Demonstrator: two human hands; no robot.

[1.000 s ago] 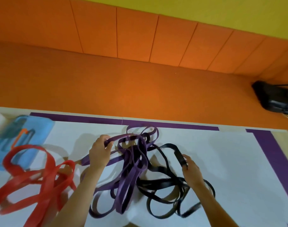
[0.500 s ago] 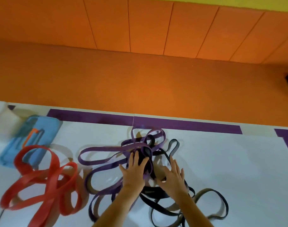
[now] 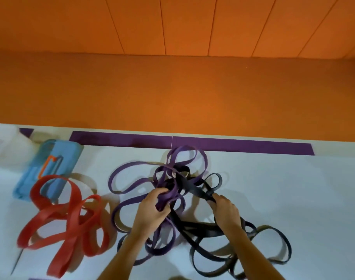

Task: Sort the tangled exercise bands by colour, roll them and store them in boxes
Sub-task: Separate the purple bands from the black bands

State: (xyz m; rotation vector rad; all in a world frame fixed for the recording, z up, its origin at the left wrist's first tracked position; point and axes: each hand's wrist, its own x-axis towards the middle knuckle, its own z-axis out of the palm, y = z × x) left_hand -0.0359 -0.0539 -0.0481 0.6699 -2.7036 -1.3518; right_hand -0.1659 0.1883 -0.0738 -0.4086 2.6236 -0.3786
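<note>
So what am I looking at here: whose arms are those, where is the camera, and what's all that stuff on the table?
There is no machine here. These are a person's two bare hands, filmed by one wide-angle camera worn on their head, which looks forward and down. That is why the arms come in from the bottom edge.

On the white table lies a knot of purple bands and black bands wound through each other. The left hand grips a bunch of the purple ones. The right hand grips a black strand beside it.

To the left, apart from the knot, sits a heap of red bands, partly over a light blue flat case. The job is sorting the bands by colour.
</note>
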